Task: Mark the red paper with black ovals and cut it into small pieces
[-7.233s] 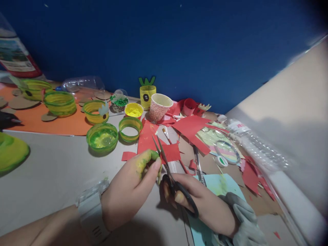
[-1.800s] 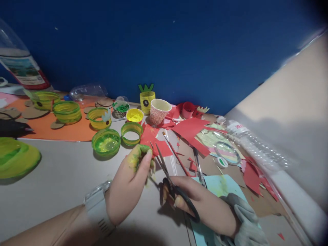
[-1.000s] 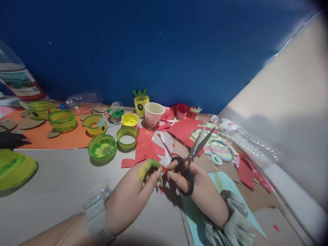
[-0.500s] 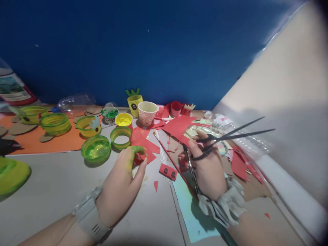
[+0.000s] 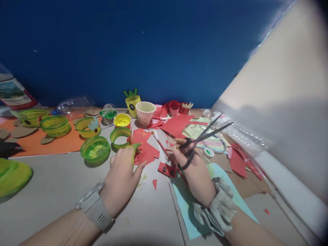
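Observation:
My right hand (image 5: 196, 171) grips a pair of dark scissors (image 5: 198, 140) by the handles. Their blades stand apart and point away to the upper right. Below that hand lie a light blue paper sheet (image 5: 191, 212) and a thin red-handled paintbrush (image 5: 162, 146). My left hand (image 5: 124, 176), stained green and yellow, hovers low over the table with its thumb spread from the fingers. Just beyond it are a red paper sheet with jagged edges (image 5: 147, 152) and a green-yellow ring (image 5: 120, 137). Between my hands sits a small red piece with dark spots (image 5: 166, 169).
Painted green-yellow plastic pieces (image 5: 95, 150) stand at left, some on orange paper (image 5: 64, 147). Behind are a yellow paint cup (image 5: 122, 120), a green paint cup (image 5: 108, 116) and a patterned paper cup (image 5: 145, 114). A clear bottle (image 5: 241, 131) lies along the right wall.
My right hand has moved left with the scissors, closer to the small red piece. The thumb of my left hand has spread further from the fingers.

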{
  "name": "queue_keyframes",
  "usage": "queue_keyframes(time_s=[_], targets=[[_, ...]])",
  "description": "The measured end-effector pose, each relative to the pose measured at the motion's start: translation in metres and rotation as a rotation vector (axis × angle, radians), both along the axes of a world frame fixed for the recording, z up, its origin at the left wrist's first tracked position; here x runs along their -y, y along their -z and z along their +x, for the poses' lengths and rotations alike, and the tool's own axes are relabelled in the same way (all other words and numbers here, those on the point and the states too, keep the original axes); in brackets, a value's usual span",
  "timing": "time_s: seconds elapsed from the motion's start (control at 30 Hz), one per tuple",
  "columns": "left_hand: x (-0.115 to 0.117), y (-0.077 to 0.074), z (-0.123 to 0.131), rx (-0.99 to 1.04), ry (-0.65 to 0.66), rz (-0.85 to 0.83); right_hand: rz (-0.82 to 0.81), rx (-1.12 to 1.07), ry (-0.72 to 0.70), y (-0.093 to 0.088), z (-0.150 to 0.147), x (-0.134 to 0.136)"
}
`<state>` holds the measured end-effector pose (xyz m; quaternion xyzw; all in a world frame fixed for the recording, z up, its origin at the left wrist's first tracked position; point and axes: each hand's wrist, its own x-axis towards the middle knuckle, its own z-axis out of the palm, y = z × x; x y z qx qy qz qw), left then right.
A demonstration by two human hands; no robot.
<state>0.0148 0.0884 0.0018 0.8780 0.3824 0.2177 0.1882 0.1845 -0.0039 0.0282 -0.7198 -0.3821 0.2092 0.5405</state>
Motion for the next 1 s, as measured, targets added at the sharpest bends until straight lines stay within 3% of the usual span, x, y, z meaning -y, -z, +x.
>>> queue_keyframes(time_s=[0.27, 0.47, 0.63, 0.83, 1.0], targets=[[0.003, -0.009, 0.000, 0.118, 0.034, -0.137, 0.018, -0.061, -0.060, 0.000, -0.001, -0.003], [0.007, -0.020, -0.002, 0.429, 0.075, -0.521, -0.063, -0.123, -0.170, -0.002, -0.004, 0.001], [0.015, -0.021, -0.002, 0.485, 0.161, -0.592, -0.161, -0.184, -0.304, -0.010, -0.008, 0.005], [0.018, -0.019, -0.001, 0.446, 0.238, -0.636, -0.115, -0.172, -0.294, -0.016, -0.006, 0.004], [0.017, -0.019, 0.000, 0.489, 0.184, -0.661, -0.088, -0.233, -0.324, -0.015, -0.005, 0.004]])
